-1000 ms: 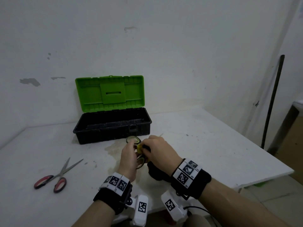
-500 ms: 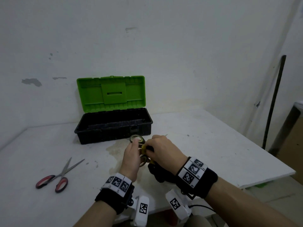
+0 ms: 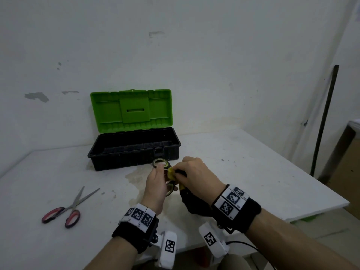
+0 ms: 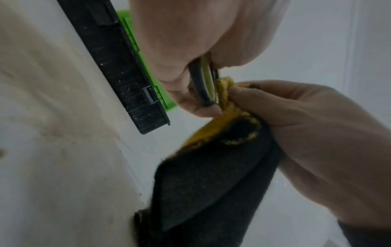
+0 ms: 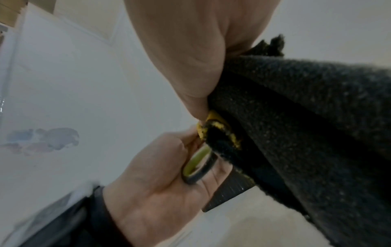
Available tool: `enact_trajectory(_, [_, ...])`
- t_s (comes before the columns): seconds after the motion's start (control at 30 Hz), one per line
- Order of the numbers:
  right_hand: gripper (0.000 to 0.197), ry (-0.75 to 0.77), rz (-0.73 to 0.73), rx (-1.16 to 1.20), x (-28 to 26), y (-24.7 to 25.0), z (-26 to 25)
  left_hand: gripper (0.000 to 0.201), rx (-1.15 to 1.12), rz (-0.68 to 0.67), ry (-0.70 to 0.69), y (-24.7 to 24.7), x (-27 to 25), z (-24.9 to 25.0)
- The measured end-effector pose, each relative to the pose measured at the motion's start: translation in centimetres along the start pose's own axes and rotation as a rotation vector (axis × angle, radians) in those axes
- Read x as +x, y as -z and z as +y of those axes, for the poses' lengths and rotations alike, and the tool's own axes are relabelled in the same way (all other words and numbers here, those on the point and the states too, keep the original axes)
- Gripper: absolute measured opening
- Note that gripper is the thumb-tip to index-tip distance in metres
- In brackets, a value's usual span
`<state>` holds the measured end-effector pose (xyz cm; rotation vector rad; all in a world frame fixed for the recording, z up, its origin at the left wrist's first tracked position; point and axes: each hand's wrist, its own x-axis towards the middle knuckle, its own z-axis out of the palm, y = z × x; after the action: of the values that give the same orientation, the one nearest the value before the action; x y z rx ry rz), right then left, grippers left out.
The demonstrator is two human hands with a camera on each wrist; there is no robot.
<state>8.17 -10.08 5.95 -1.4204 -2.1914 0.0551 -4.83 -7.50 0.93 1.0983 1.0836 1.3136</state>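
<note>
My left hand [image 3: 158,170] grips a pair of dark-rimmed round goggles [image 3: 160,163] with yellow-green lenses, held on end above the table in front of the toolbox. Close up, the goggles' rim [image 4: 203,86] sits pinched between the left thumb and fingers [image 4: 180,50]. My right hand [image 3: 182,170] pinches a dark grey cloth [image 3: 192,203] with a yellow edge and presses that edge against the goggles [image 5: 198,167]. The cloth [image 5: 306,108] hangs down from the right hand [image 5: 186,41] to the table. The left hand's palm [image 5: 158,183] faces the right wrist camera.
A black toolbox [image 3: 134,152] with its green lid [image 3: 130,111] raised stands at the back of the white table [image 3: 243,162]. Red-handled scissors [image 3: 66,209] lie at the left. A dark rod [image 3: 323,121] leans by the wall beyond the table's right edge.
Both hands, with goggles and cloth, have shifted slightly away from me towards the toolbox. The grips look the same.
</note>
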Motion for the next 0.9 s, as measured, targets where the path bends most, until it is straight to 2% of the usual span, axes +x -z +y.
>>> enact_trajectory(0.17, [0.019, -0.066, 0.01, -0.008, 0.0, 0.5, 0.9, 0.048, -0.025, 0.03, -0.006, 0.1, 0.3, 0.0])
enact_trajectory(0.33, [0.018, -0.094, 0.103, 0.055, 0.0, 1.1, 1.6, 0.048, -0.112, 0.027, 0.046, 0.3, 0.7, 0.0])
enact_trajectory(0.5, [0.018, -0.063, 0.018, 0.068, -0.6, -0.8, 0.5, 0.047, -0.015, 0.016, 0.022, -0.1, 0.4, -0.2])
enact_trajectory(0.73, [0.02, 0.086, -0.083, 0.014, -0.3, -0.5, -0.2, 0.048, 0.089, -0.016, -0.036, 0.2, 0.4, -0.7])
enact_trajectory(0.8, [0.021, 0.086, -0.132, -0.033, -0.4, -0.5, -0.1, 0.048, 0.095, -0.028, -0.056, 0.2, 0.3, -0.7])
enact_trajectory(0.9, [0.023, 0.061, -0.138, -0.083, -0.3, -0.1, 0.7, 0.044, 0.038, -0.022, -0.01, 0.2, 0.0, -0.6])
